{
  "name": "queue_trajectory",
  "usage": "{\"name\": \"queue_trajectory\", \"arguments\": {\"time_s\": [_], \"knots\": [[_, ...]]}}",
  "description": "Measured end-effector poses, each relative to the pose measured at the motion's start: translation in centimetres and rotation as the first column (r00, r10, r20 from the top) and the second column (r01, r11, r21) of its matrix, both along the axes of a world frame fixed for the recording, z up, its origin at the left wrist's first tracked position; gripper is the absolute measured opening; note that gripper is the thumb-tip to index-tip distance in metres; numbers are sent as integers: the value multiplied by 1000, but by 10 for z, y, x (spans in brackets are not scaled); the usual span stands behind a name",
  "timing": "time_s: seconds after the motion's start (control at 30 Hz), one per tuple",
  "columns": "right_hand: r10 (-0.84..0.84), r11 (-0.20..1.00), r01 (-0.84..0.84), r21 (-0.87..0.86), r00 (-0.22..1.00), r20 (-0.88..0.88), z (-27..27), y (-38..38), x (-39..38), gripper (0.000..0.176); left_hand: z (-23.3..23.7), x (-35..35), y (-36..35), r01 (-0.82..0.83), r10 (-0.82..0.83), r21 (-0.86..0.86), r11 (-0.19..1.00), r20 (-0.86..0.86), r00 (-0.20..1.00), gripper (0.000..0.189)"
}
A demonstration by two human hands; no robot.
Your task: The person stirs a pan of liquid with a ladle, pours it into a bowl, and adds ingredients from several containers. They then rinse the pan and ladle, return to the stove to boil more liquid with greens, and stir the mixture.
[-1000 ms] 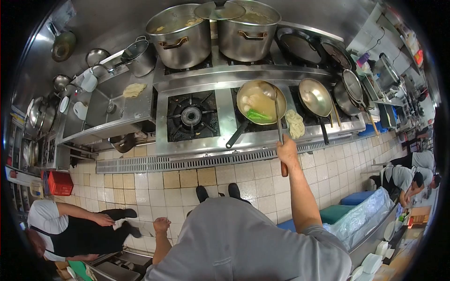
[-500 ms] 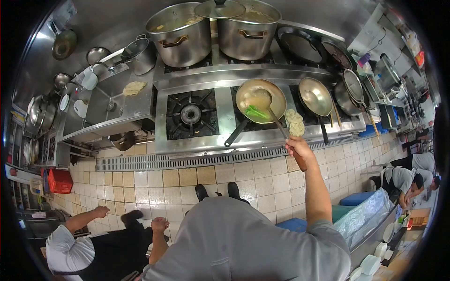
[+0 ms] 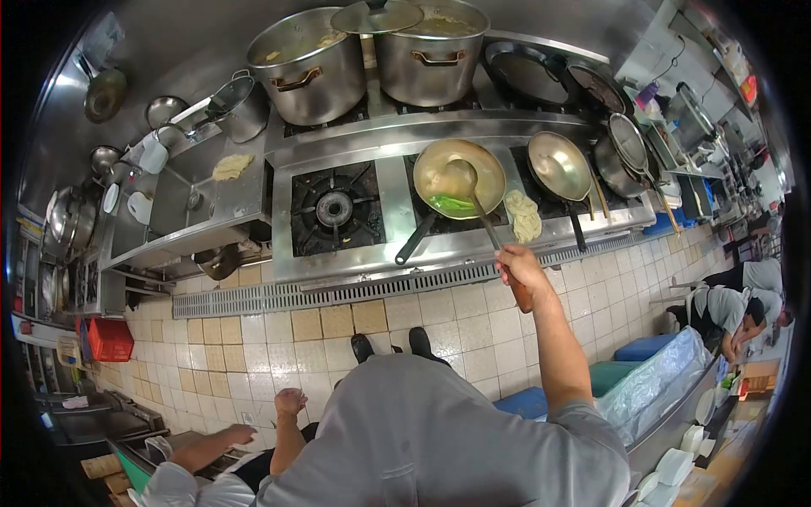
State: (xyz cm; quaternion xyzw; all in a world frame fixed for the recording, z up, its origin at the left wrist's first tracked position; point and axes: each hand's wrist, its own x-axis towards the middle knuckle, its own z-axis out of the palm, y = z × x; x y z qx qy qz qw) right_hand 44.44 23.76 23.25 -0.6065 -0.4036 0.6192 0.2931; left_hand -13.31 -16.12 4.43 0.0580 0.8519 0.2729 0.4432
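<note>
A pale cloth (image 3: 522, 215) lies on the front edge of the stove (image 3: 393, 194), just right of the wok (image 3: 488, 169). It sits between that wok and a second wok (image 3: 557, 165), whose inside shows only bare metal. To the left is a black burner (image 3: 334, 207).

At the back stand a left stockpot (image 3: 308, 63) and a right stockpot (image 3: 431, 51), both filled with pale stock. A lid (image 3: 376, 15) rests across their rims.

The near wok holds pale broth and green leaves (image 3: 452, 204), and the bowl of the ladle (image 3: 460, 177) sits in it, its shaft crossing the front rim. The right hand (image 3: 515, 266) has its grip closed round the ladle's wooden end.

The left hand (image 3: 291, 401) hangs low over the floor tiles, fingers loosely curled. Whether its grip holds anything I cannot tell. A co-worker's hand (image 3: 232, 435) is near it.

Counted: 2 stockpots, 2 front woks, 1 ladle, 1 cloth.
</note>
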Motion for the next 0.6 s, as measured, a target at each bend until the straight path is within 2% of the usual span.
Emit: {"name": "queue_trajectory", "arguments": {"time_s": [0.03, 0.07, 0.13, 0.17, 0.23, 0.3, 0.37, 0.43, 0.5, 0.6], "knots": [[-41, 999, 38, -23, 985, -167, 0, 0, -1, 16, 0, 0, 0, 0, 0, 0, 1000, -1, 1000, 8], [-41, 999, 38, -22, 985, -169, 0, 0, -1, 16, 0, 1, 1, -9, 9, 19, 1000, 7, 1000, 8], [-198, 973, 133, -189, 903, -382, 2, -3, -3, 20, -3, 0, 0, -20, 20, 39, 999, 13, 1000, 8], [-197, 973, 132, -189, 902, -384, 0, -4, -3, 20, -4, -1, -3, -45, 42, 65, 997, 48, 998, 9], [-301, 943, 138, -304, 746, -594, -8, -7, -2, 19, -2, 1, -5, -71, 64, 91, 993, 83, 995, 9], [-322, 936, 135, -326, 702, -635, -11, -12, -4, 20, 14, 12, -4, -57, 55, 25, 998, 78, 995, 11], [-350, 927, 137, -349, 651, -673, -2, -17, -12, 21, 6, 10, -14, -62, 60, 16, 998, 86, 994, 11], [-322, 944, 240, -228, 820, -473, 10, -23, -18, 19, 3, 10, -17, -64, 62, 11, 998, 96, 993, 11], [-306, 951, 243, -192, 831, -465, 7, -22, -18, 18, 4, 11, -18, -19, 23, -48, 999, 82, 996, 10], [-299, 954, 245, -173, 821, -486, 6, -22, -17, 15, 9, 12, -13, -46, 47, -11, 999, 98, 994, 9]]}}
